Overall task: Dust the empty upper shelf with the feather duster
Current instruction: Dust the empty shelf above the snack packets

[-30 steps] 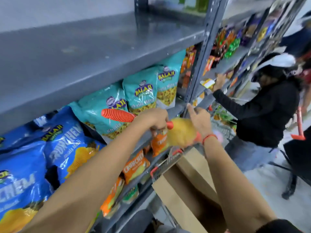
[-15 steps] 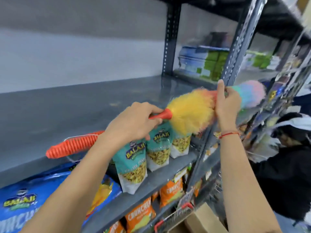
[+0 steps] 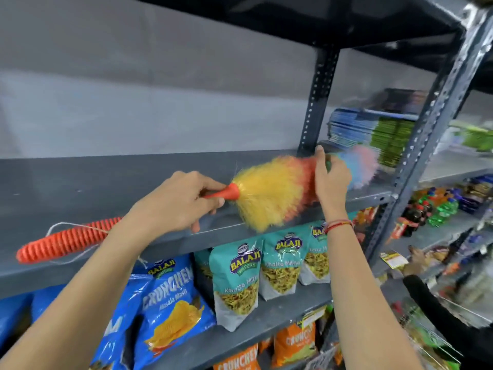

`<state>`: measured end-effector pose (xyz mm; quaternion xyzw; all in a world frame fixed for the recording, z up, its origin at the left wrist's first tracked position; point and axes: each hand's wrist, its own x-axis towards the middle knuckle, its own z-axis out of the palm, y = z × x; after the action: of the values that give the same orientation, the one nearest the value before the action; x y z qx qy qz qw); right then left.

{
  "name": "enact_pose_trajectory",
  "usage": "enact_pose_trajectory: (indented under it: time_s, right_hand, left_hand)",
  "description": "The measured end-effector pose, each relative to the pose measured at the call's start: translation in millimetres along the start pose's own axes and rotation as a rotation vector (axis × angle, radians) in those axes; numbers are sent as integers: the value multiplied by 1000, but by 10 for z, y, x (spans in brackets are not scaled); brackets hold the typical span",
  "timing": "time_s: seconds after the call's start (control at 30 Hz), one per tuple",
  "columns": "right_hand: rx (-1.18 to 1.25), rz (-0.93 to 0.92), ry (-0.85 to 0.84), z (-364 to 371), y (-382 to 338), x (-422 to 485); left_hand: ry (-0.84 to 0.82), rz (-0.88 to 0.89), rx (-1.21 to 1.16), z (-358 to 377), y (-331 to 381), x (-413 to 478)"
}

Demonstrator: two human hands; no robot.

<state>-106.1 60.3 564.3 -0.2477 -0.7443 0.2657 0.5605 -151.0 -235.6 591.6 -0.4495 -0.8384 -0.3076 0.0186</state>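
Observation:
The feather duster [image 3: 272, 190] has a ribbed orange handle and a fluffy head that runs yellow, orange, blue, then pink. It lies almost level along the front of the bare grey upper shelf [image 3: 106, 182]. My left hand [image 3: 176, 206] grips the handle just behind the orange collar. My right hand [image 3: 329, 177] is closed around the middle of the fluffy head, near the dark upright post [image 3: 317, 97]. The handle's end sticks out to the left past my forearm, with a white string loop on it.
Blue and teal snack bags [image 3: 234, 276] fill the shelf below, orange packs [image 3: 293, 343] lower still. Stacked blue and green packets [image 3: 373, 129] sit in the bay to the right. Another person's dark sleeve and hand [image 3: 416, 265] reach into the right-hand shelves.
Both hands raised the duster from the snack-bag level up to the upper shelf. It has since settled lower and closer onto the shelf's front edge.

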Motion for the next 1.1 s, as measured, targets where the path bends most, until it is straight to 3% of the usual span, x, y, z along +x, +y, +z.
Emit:
enact_pose_trajectory:
  time_s: [0.4,0.53,0.67,0.77,0.93,1.1]
  right_hand:
    - [7,38,-231,-2,217,126]
    - [12,58,-216,-96,317,197]
    - [30,135,-230,-119,372,199]
    - [53,99,-226,-101,361,193]
    - [31,76,-207,-110,392,152]
    - [4,18,-39,-177,411,211]
  left_hand:
    - [-1,-110,67,570,321,240]
    - [32,-107,138,678,477,213]
    - [53,-130,403,747,561,206]
    - [57,-245,517,639,664,221]
    - [225,-415,848,430,853,122]
    - [284,-271,745,517,1096,213]
